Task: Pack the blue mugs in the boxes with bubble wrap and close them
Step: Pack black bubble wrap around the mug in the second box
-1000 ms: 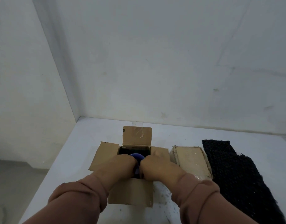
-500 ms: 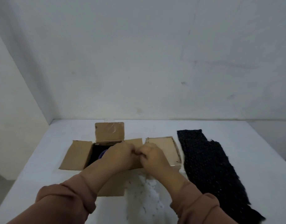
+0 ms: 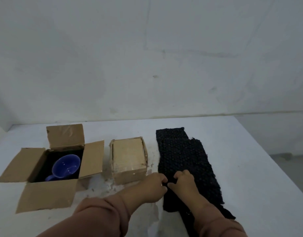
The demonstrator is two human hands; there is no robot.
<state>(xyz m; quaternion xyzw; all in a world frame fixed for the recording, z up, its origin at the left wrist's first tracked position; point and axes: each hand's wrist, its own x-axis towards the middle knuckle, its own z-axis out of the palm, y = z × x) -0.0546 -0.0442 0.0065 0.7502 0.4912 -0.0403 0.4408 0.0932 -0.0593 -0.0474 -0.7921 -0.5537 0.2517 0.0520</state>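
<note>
Nearest, both hands meet at the left edge of the black bubble wrap: left hand and right hand, fingers curled, pinching it. Beyond, a closed box; left, the blue mug in the open box on the white surface.

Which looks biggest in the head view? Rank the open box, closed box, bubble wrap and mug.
1. Open box, flaps spread.
2. Black bubble wrap, partly hidden by hands; close to first.
3. Closed box.
4. Blue mug.
</note>
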